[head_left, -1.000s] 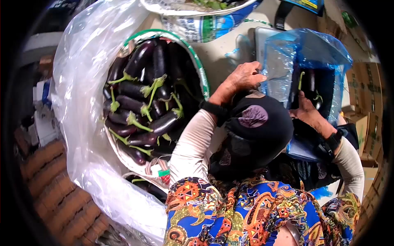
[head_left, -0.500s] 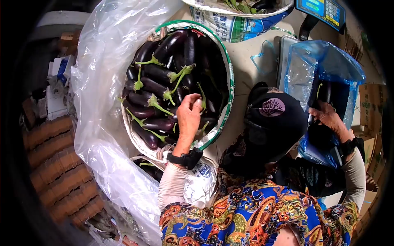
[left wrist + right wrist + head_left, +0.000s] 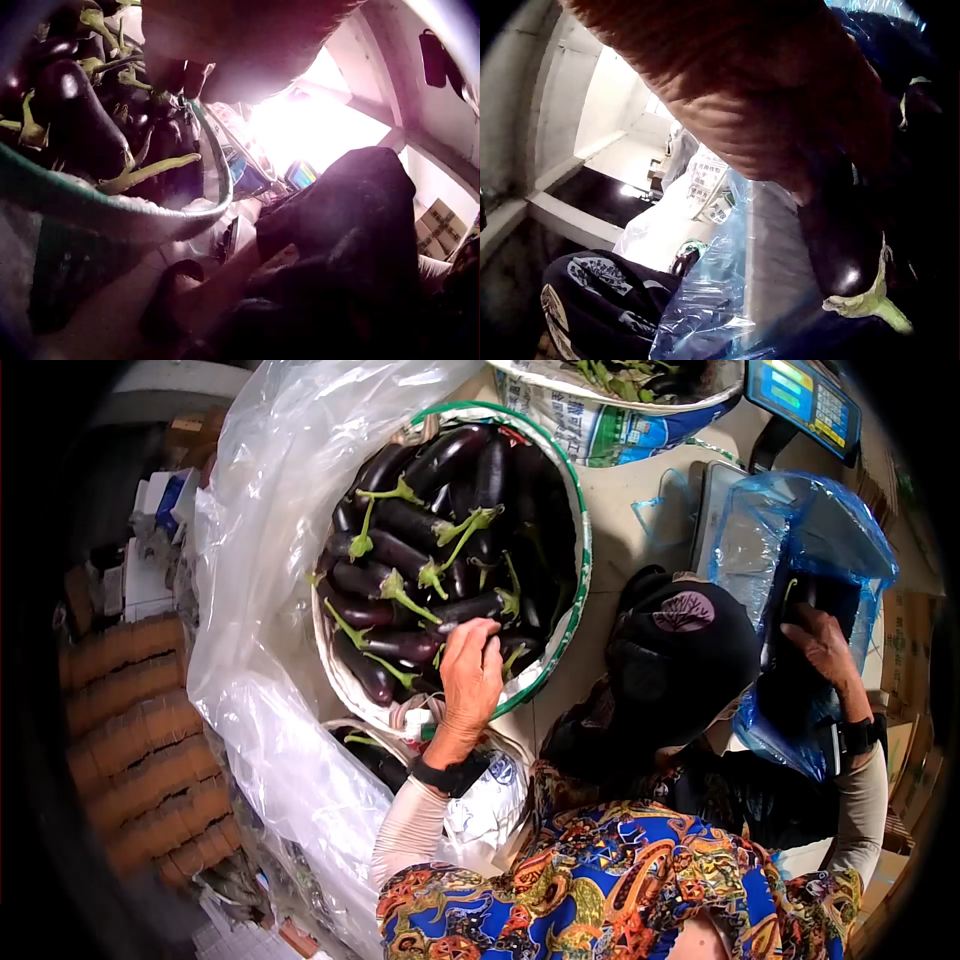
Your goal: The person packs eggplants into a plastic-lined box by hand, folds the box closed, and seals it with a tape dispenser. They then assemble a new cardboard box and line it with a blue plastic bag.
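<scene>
My left hand (image 3: 472,675) lies over the near edge of a round basket (image 3: 572,510) heaped with dark purple eggplants (image 3: 385,520) with green stems. Its fingers are fairly straight, with the tips at an eggplant near the rim. In the left wrist view, that hand (image 3: 240,45) hangs above the green rim. My right hand (image 3: 822,645) is down inside a container lined with a blue plastic bag (image 3: 835,510). The right wrist view has this hand (image 3: 757,97) bent over an eggplant (image 3: 844,247), whose stem end sticks out below; its fingertips are mostly hidden.
A crumpled clear plastic sheet (image 3: 250,560) lies along the left of the basket. Behind stand another sack (image 3: 610,425) and a scale display (image 3: 805,405). A person's dark cap (image 3: 690,630) fills the space between the two containers. Cardboard boxes (image 3: 910,650) line the right side.
My left hand has gone from the blue bag's edge leftward to the eggplant basket. The right hand stays inside the bag, its fingers more bent than before. The head view has shifted.
</scene>
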A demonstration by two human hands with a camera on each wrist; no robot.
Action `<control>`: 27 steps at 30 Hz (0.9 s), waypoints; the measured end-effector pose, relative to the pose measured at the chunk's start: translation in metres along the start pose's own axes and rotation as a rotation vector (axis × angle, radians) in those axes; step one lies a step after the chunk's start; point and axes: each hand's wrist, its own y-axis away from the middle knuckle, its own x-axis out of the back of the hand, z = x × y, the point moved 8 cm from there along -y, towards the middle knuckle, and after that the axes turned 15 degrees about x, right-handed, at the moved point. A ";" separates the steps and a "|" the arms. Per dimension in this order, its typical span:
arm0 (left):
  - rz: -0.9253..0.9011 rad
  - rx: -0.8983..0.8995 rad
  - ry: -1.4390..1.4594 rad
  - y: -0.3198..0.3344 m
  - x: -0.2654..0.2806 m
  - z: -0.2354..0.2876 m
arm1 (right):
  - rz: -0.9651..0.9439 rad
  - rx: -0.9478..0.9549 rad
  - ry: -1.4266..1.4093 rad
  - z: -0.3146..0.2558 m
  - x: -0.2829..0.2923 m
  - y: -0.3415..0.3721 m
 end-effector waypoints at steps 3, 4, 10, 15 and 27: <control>0.086 0.109 -0.089 0.016 0.021 -0.036 | -0.010 0.007 0.041 -0.014 0.005 -0.002; 0.154 0.159 -0.159 0.015 0.037 -0.055 | 0.004 -0.012 0.058 -0.017 0.008 -0.002; 0.280 0.654 0.184 0.007 0.124 -0.185 | 0.025 0.065 0.074 -0.014 0.016 -0.003; -0.092 0.440 -0.384 0.011 0.082 -0.174 | 0.010 0.014 0.042 -0.014 0.012 0.001; -0.037 0.819 -0.820 -0.003 0.094 -0.227 | -0.014 0.136 0.132 -0.009 0.000 0.005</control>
